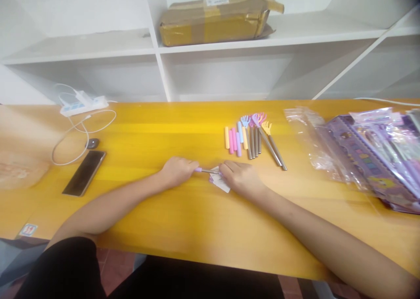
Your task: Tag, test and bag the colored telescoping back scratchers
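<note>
My left hand is closed round the purple handle end of a thin metal stick that lies across the yellow table. My right hand is closed over the stick's other end and presses on a small white and purple card. The stick's head is hidden under my right hand. Just beyond my hands lies a row of several small claw-headed sticks with steel shafts, and several pastel handle sleeves in yellow, pink, purple and blue.
A dark phone lies at the left, near a white power strip with looped cables. Clear plastic bags and purple packaged sets sit at the right. White shelves behind hold a taped cardboard parcel.
</note>
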{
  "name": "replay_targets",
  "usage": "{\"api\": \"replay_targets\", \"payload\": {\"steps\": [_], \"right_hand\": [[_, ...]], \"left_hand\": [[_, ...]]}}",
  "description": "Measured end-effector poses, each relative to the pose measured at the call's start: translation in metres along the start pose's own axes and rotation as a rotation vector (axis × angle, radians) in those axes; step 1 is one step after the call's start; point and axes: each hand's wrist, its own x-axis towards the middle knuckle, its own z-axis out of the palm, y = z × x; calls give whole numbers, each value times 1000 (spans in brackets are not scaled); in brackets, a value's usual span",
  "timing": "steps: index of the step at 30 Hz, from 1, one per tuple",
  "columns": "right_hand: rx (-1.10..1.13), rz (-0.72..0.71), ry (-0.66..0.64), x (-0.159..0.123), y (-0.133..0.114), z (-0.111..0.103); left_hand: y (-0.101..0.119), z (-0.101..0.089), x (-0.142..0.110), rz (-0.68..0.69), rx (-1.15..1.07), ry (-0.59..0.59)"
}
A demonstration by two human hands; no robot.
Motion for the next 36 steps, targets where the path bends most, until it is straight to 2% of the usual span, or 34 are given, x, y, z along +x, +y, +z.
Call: {"api": "replay_targets", "payload": {"steps": [16,24,36], "right_hand": [[35,18,-12,0,-1,3],[24,23,-3,2,0,2],[-7,3,30,4,-7,-6]], "left_hand": [[1,-7,2,-24,8,-59],[2,-7,2,-28,41,-46],[-9,0,1,91,2,82]]}}
